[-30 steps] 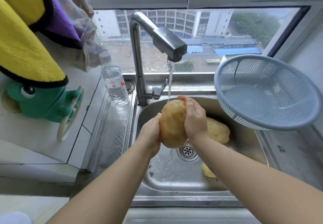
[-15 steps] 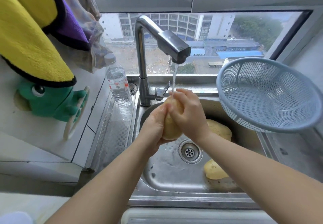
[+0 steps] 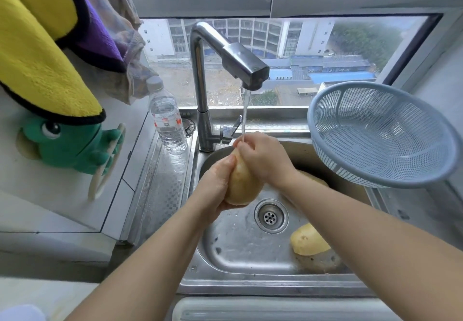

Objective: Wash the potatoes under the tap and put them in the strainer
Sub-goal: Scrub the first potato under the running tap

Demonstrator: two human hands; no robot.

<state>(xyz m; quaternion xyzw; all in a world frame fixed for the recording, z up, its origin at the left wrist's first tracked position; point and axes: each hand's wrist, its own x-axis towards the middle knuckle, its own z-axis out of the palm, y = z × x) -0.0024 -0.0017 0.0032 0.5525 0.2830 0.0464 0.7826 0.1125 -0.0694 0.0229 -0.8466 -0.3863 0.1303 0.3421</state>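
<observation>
Pupil: Potato (image 3: pixel 244 182) at centre, above the sink (image 3: pixel 238 248): how do we read the grip?

Tutor: We read a two-handed grip. The left hand (image 3: pixel 216 185) cups the near, lower end from the left; the right hand (image 3: pixel 263 160) curls over the far, upper end, where the stream from the tap (image 3: pixel 240 62) lands. Both hands have their fingers wrapped on the potato; neither is spread.

Pupil: And its long axis?

Tutor: We take it to run from near and low to far and high, tilted towards the tap.

Pupil: Which way lies the strainer (image 3: pixel 380 140)?

Tutor: Right of the grip and somewhat farther, propped tilted beside the sink's right edge, mouth facing us, holding nothing. We judge the right hand the nearer, so the carry would go rightward. A second potato (image 3: pixel 309 240) lies in the sink, near and right of the drain (image 3: pixel 270 216).
</observation>
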